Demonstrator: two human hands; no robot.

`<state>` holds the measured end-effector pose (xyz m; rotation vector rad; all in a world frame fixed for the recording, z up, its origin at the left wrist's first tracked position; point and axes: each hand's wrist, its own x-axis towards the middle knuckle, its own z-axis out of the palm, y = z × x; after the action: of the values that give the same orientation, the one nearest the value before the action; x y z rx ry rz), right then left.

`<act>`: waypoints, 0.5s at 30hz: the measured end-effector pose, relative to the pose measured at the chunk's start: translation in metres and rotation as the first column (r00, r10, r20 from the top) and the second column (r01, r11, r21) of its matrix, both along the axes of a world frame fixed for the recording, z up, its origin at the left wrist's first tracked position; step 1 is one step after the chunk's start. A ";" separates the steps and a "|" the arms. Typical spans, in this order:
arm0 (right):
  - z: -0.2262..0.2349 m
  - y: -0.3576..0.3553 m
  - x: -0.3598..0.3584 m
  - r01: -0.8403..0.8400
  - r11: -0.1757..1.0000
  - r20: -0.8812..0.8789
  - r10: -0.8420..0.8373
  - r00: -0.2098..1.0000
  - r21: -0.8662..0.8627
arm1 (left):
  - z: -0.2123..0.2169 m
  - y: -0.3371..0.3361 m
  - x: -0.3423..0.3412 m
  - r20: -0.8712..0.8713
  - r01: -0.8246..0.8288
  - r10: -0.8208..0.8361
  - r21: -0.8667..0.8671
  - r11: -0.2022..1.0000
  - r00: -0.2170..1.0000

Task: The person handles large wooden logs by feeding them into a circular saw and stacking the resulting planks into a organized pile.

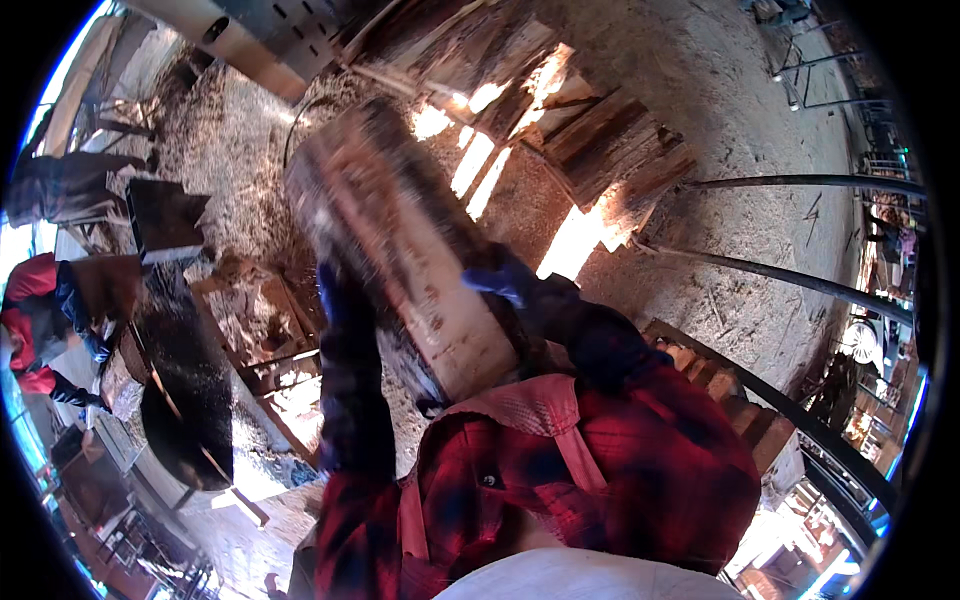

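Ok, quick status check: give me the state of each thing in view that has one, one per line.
Log: lifted off the ground, tilted, motion-blurred, held between both hands.
Left hand: gloved, pressed against the log's left side.
Right hand: gloved, fingers wrapped over the log's right edge.
Stacked split wood: piled on the ground, partly sunlit.
Dark conveyor: sloped, dusted with sawdust; running or not, cannot tell.
Person in red: at the left edge, bent over.

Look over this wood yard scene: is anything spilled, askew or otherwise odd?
Yes. Sawdust and chips lie spread thickly over the ground at upper left, and the split-wood pile beyond lies jumbled, not stacked square. The log is tilted and motion-blurred, gripped by the gloved left hand and right hand.
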<state>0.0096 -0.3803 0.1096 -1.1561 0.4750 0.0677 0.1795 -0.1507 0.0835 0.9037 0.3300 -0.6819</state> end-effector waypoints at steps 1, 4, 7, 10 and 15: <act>-0.021 -0.009 -0.019 0.285 0.952 0.014 -0.288 0.958 0.115 | 0.039 -0.051 0.006 0.019 0.093 -0.094 0.012 0.996 0.995; -0.014 -0.088 -0.041 0.408 0.913 0.075 -0.407 0.911 -0.010 | 0.083 -0.148 0.034 0.143 0.338 -0.334 -0.003 0.941 0.932; -0.057 -0.204 -0.066 0.507 0.856 0.146 -0.491 0.859 -0.103 | 0.100 -0.202 0.023 0.573 0.405 -0.409 0.142 0.903 0.711; -0.007 -0.240 -0.039 0.618 0.784 -0.107 -0.620 0.777 -0.060 | 0.063 -0.167 0.007 0.504 0.376 -0.489 0.315 0.872 0.712; -0.143 -0.194 -0.019 0.415 0.703 -0.185 -0.607 0.773 -0.577 | -0.005 0.038 -0.027 0.155 0.162 -0.243 0.409 0.898 0.958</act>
<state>-0.0097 -0.5743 -0.0336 -1.4920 1.2052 -0.3750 0.1528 -0.1126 0.0786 1.3982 0.1919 -0.7209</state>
